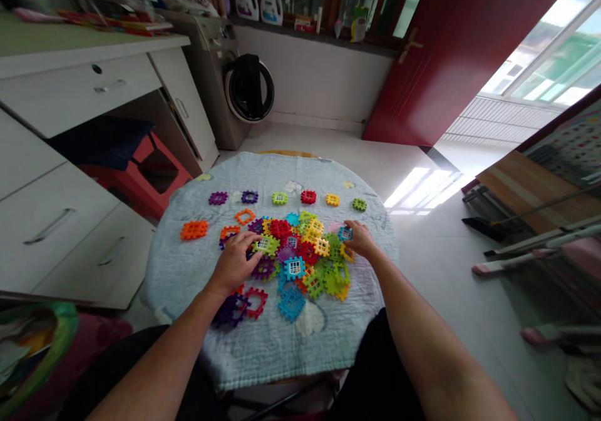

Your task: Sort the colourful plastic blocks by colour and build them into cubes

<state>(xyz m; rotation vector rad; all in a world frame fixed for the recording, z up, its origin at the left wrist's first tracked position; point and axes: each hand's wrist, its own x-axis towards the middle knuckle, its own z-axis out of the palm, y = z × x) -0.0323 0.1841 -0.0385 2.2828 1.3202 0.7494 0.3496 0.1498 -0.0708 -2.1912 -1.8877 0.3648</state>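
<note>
While left fingers (248, 238) pinch a lime piece (265, 244) and right fingers (353, 226) a blue piece (345, 234), a six-piece row (308, 196) already lies beyond them, a jumbled heap (294, 267) left between.

Your one camera sits on your head, facing forward and down; it looks from above the near edge of the cloth-covered table (181, 277), with your forearms (162, 339) entering at the bottom; your left hand (238, 257) and right hand (359, 238) are close, around mid-frame; the washing machine (206, 71) and red door (451, 52) stand farther off, towards the top.
</note>
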